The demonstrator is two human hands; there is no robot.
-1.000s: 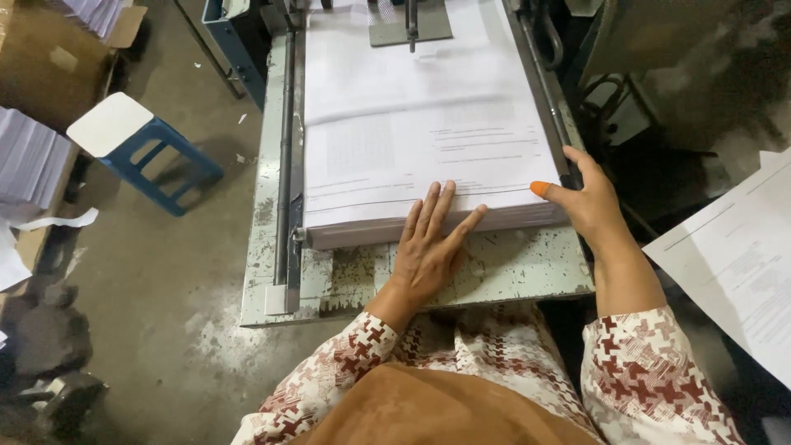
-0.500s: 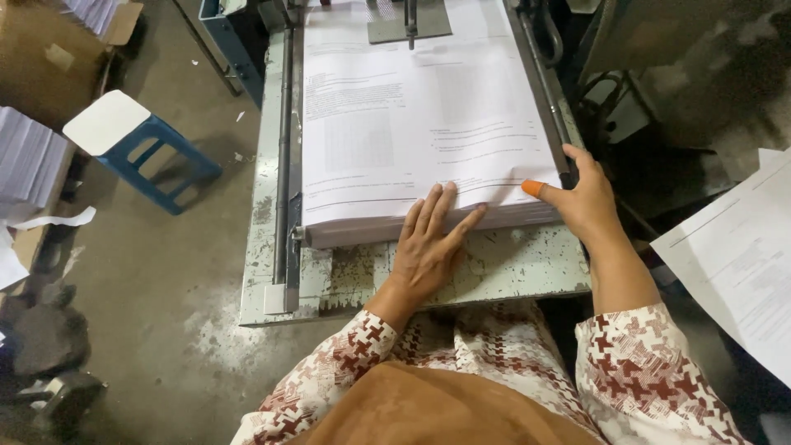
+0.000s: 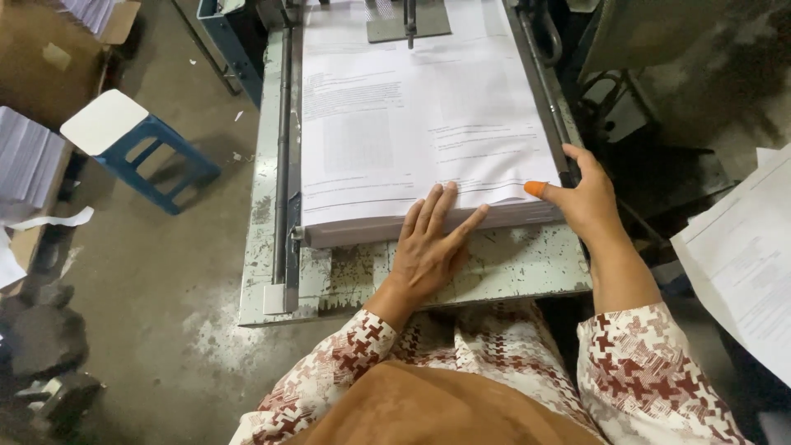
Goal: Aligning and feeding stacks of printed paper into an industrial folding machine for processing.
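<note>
A thick stack of printed white paper lies on the worn metal table of a paper-cutting machine. My left hand rests flat against the stack's near edge, its fingers spread over the top sheet. At the stack's near right corner my right hand presses with its thumb on the top sheet; the thumb wears an orange rubber tip. Neither hand grips anything. Both sleeves are patterned red and white.
A metal side rail runs along the table's left. A clamp part sits on the stack's far end. A blue stool with a white seat stands on the floor at left, near paper piles. More printed sheets lie at right.
My right thumb has slid a little left along the stack's near right corner. My left hand stays flat on the near edge.
</note>
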